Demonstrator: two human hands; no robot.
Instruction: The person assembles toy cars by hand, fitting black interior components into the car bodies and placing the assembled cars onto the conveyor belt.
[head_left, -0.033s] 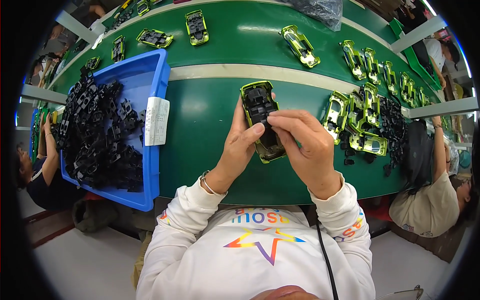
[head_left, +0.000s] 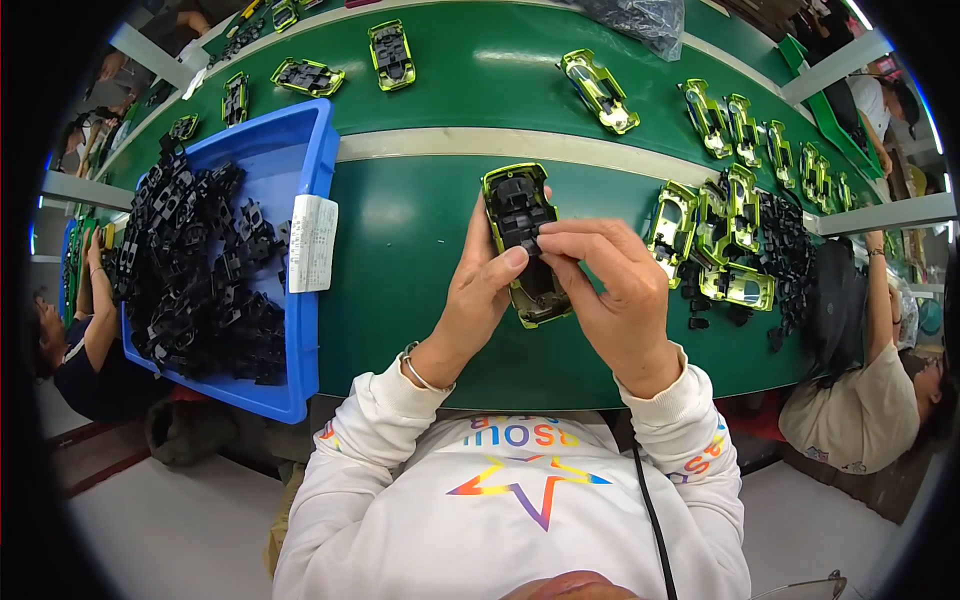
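Observation:
My left hand holds a yellow-green toy car body shell upside down, its fingers behind the left edge and its thumb on the inside. A black plastic interior piece with seat shapes sits in the shell. The fingers of my right hand are pinched together at the middle of the interior, touching it from the right; whatever lies between the fingertips is hidden.
A blue bin at left holds a heap of black interior pieces. On the right lie several green car shells and loose black parts. More cars lie on the far green belt. Co-workers sit at both sides.
The cars on the far belt have shifted very slightly to the left. My hands and the held car body shell have barely moved.

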